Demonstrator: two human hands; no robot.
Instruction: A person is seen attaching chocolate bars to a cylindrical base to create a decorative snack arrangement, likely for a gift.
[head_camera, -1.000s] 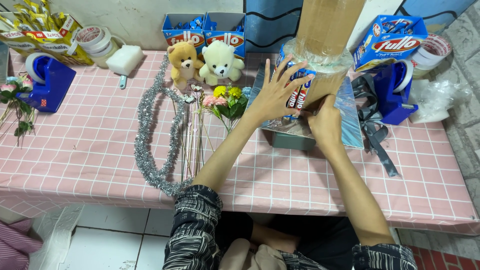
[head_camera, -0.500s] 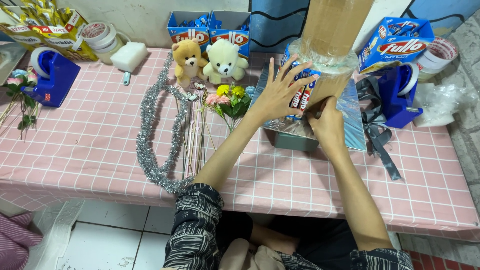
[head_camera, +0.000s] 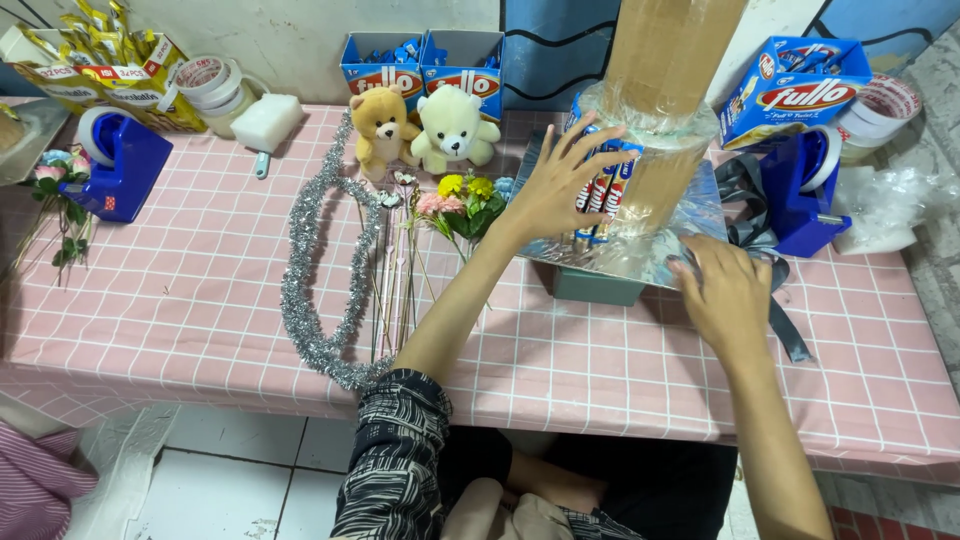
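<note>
- Head view: the left hand (head_camera: 560, 190) is pressing open, fingers spread, against snack sticks (head_camera: 598, 190) standing along a tall cardboard tube (head_camera: 660, 90).
- The right hand (head_camera: 728, 292) is lying flat and open on the near right corner of the silver base (head_camera: 700, 215) under the tube, holding nothing.
- A few sticks are already standing against the tube under clear wrap; the tube's right side is showing bare, so most of the ring seems left to fill.
- Left of the left hand, small flowers (head_camera: 460, 200), silver tinsel (head_camera: 320, 270) and two teddy bears (head_camera: 420, 130) are lying unused on the pink checked surface (head_camera: 180, 300).
- Beyond the right hand, a blue tape dispenser (head_camera: 800, 190) is standing.
- The tube's top is running out of frame, and its far side is hidden.
</note>
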